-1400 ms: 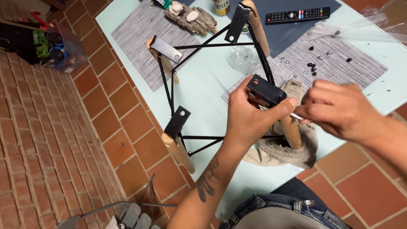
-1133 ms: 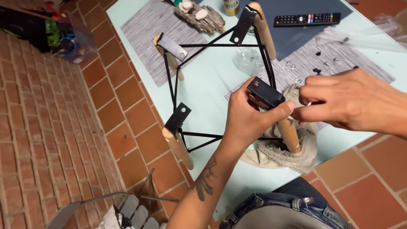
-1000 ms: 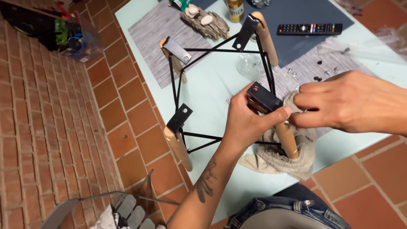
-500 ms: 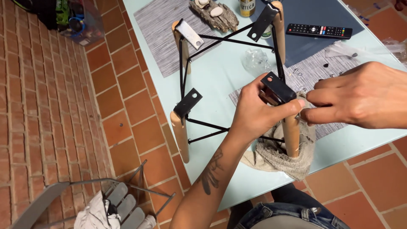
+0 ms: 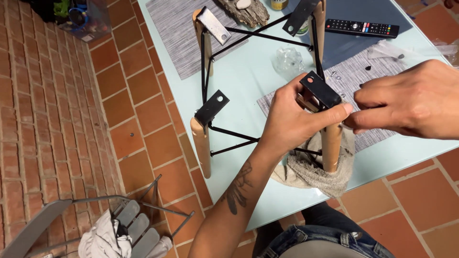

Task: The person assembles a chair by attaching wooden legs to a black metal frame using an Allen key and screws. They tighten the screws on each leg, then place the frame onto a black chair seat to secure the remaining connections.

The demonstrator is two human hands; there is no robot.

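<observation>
An upturned chair base point(image 5: 210, 76) stands on the pale table point(image 5: 248, 71): wooden legs joined by thin black rods, each leg topped by a black bracket. My left hand point(image 5: 291, 119) grips the nearest wooden leg point(image 5: 331, 143) just under its black bracket point(image 5: 320, 89). My right hand point(image 5: 411, 100) comes in from the right, fingers pinched together against the left thumb beside that bracket; whether something small is pinched between them I cannot tell. The leg's foot rests on a crumpled beige cloth point(image 5: 311, 169).
A black remote point(image 5: 362, 28) lies on a dark mat at the back. Grey woven placemats point(image 5: 179, 28), a crumpled clear plastic bag point(image 5: 288, 60) and small screws lie on the table. A folding metal chair with white cloth point(image 5: 110, 229) stands on the brick floor, lower left.
The view has shifted, so the base and hands sit further right and lower. Both hands stay at the nearest bracket, the left still gripping the leg.
</observation>
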